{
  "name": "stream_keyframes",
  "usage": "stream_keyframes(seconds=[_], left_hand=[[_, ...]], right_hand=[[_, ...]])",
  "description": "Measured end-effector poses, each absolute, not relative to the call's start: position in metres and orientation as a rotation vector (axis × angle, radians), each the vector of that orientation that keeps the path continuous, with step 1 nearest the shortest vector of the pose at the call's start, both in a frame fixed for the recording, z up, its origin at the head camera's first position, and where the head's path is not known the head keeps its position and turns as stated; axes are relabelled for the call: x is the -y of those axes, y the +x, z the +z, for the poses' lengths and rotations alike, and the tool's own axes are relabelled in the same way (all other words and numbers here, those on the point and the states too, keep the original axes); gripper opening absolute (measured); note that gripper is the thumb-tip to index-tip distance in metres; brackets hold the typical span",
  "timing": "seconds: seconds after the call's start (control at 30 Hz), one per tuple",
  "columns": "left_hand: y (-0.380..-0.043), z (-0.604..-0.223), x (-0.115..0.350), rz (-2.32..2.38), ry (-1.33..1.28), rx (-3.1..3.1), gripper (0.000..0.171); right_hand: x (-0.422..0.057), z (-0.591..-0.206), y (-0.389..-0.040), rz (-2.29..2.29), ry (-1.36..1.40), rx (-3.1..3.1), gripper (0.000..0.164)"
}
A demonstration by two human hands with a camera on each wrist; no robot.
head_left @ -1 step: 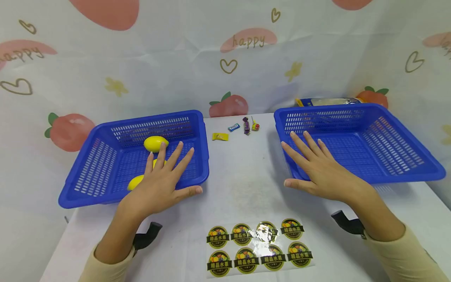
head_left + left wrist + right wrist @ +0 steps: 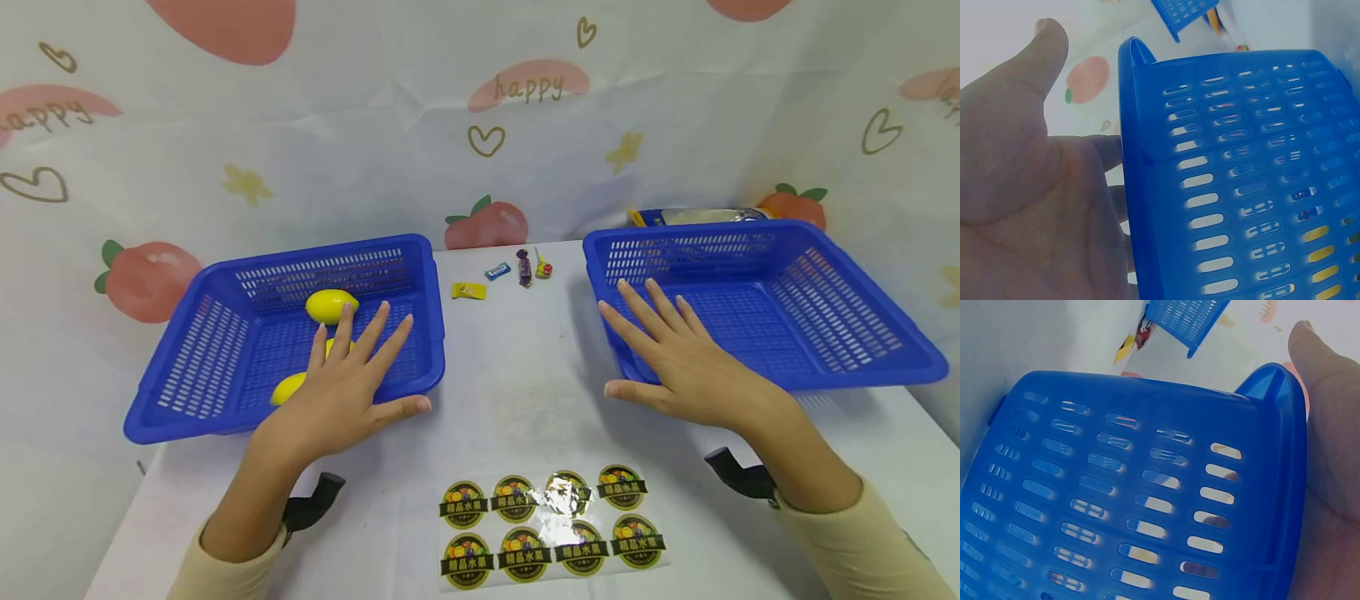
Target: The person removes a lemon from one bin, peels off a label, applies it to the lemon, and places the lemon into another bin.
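Observation:
My left hand (image 2: 337, 383) is spread palm down over the front of the left blue basket (image 2: 433, 308), holding nothing. Three yellow lemons are in that basket: one lemon (image 2: 330, 307) just beyond the fingertips, another (image 2: 288, 389) beside the hand, a third partly hidden under the fingers. My right hand (image 2: 682, 367) spreads its fingers above the near left corner of the right blue basket (image 2: 862, 317), also holding nothing. In the left wrist view, the palm (image 2: 1054, 200) faces the basket's side, fingers partly behind the rim. The right wrist view shows the other palm (image 2: 1335, 475) beside its basket.
Between the baskets, toward the wall, lie a yellow wrapped candy (image 2: 469, 291), a blue one (image 2: 497, 271), a purple one (image 2: 524, 267) and a lollipop (image 2: 544, 268). A sheet of round stickers (image 2: 523, 550) lies in front. A package (image 2: 708, 217) shows behind the right basket.

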State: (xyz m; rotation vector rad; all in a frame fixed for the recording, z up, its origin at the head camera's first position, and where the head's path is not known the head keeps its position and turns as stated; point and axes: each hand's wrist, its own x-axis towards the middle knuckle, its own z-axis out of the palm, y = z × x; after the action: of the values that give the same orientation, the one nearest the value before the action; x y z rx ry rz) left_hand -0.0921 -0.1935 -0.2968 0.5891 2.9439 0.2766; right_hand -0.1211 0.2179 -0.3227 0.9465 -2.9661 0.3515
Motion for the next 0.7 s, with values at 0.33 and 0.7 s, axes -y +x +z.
stream_keyframes(seconds=[0.33, 0.7], left_hand=[[-0.0898, -0.296, 0.1922, 0.286, 0.59, -2.933, 0.098], [-0.0908, -0.2934, 0.1968, 0.289, 0.555, -2.929, 0.097]], right_hand=[[-0.2177, -0.3234, -0.1187, 0.349, 0.944, 2.976, 0.09], [-0.2184, -0.325, -0.125, 0.376, 0.971, 2.947, 0.091]])
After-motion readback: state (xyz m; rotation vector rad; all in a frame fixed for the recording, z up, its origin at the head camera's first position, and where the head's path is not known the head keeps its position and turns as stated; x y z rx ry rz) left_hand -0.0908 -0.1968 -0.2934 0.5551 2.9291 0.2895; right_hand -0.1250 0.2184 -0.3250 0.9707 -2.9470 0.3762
